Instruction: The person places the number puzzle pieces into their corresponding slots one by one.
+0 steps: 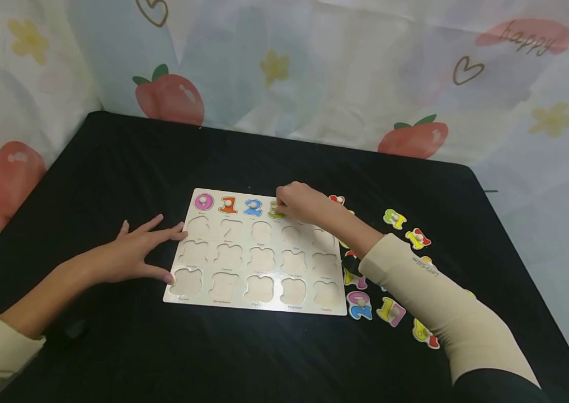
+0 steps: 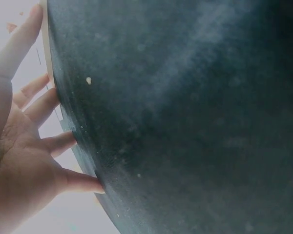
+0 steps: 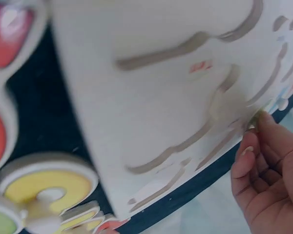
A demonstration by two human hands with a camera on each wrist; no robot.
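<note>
A white number puzzle board (image 1: pixel 284 307) lies on the black cloth, with rows of recessed slots. In its top row sit a pink 0 piece (image 1: pixel 204 202), an orange 1 piece (image 1: pixel 227 205) and a blue 2 piece (image 1: pixel 252 207), each with a knob. My right hand (image 1: pixel 301 201) pinches a green number 3 piece (image 1: pixel 276 211) at the fourth top slot; fingers partly cover it. In the right wrist view, thumb and fingertips meet on its green edge (image 3: pixel 255 119). My left hand (image 1: pixel 135 252) is spread, its fingertips and thumb touching the board's left edge.
Right of the board lie several loose number pieces, among them a green and yellow one (image 1: pixel 394 219), a yellow and red one (image 1: pixel 418 239) and a pink and blue one (image 1: pixel 360 305). The right forearm hides some. A fruit-printed curtain (image 1: pixel 314 73) hangs behind the table.
</note>
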